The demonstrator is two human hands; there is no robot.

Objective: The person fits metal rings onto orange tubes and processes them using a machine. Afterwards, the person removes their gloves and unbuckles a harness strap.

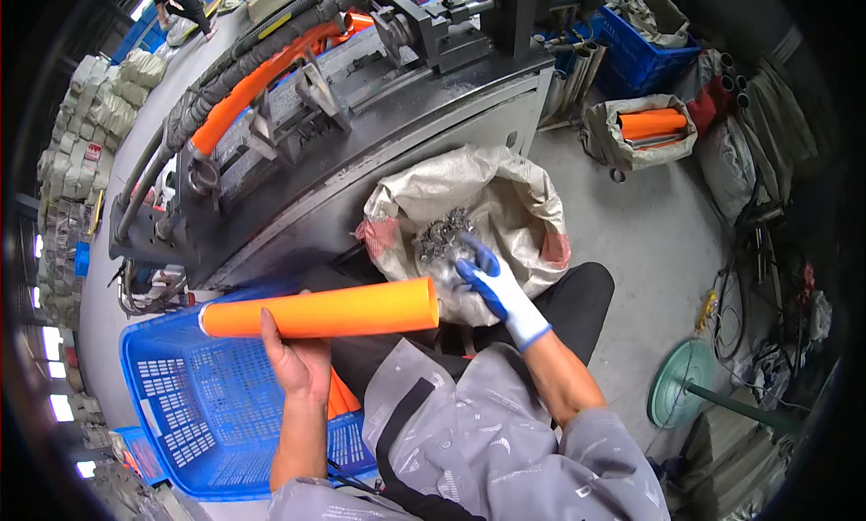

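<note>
**Holding an orange tube over a blue crate beside a grey machine**

Sitting low in the frame, the person wears a grey jacket and dark trousers. The left hand (pixel 298 359), bare, is wrapped around an orange tube (pixel 320 312) from below, thumb up along its near side; the tube lies level across the view, over the near corner of a blue plastic crate (pixel 194 404) that stands on the floor at the person's left. More orange tubes (pixel 338 396) show in the crate just under the wrist. The right hand (pixel 494 291), in a blue and white glove, reaches into an open woven sack (pixel 505 205) just past the knees, fingers curled over a heap of small grey metal parts (pixel 442 237); whether it pinches any cannot be told.

Behind the sack stands a grey steel machine (pixel 361 133) with clamps, black hoses and another orange tube (pixel 248 92) lying along it. The floor is bare grey concrete. Farther right, a second sack (pixel 636 129) holds orange tubes, near a blue crate (pixel 640 52). Stacked pale sacks (pixel 86 124) line the far left.
</note>
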